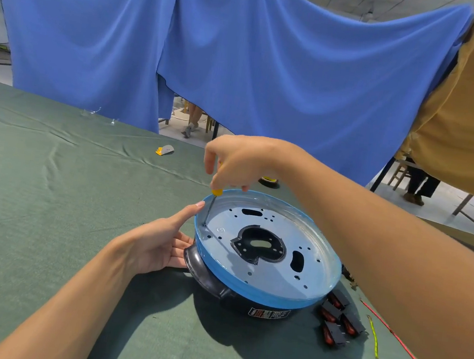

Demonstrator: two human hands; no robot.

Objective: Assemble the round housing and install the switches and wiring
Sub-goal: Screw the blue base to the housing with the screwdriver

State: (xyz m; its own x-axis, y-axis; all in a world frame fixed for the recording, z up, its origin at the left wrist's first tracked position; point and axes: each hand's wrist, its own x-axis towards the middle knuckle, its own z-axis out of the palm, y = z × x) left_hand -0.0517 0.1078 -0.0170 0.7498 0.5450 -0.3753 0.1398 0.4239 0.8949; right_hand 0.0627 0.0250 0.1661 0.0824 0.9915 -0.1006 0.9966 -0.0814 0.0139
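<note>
My right hand (pixel 240 162), in the middle of the frame, grips a small yellow-handled screwdriver (pixel 212 204). Its metal tip stands on the left edge of the grey plate (pixel 277 228) inside the round blue and black housing (pixel 261 295). The housing sits on the green cloth table (pixel 48 217), just right of the middle. My left hand (pixel 160 244) lies flat, fingers straight, against the housing's left side. At the lower right lie black switches with red buttons (pixel 337 320) and a yellow wire (pixel 374 339).
</note>
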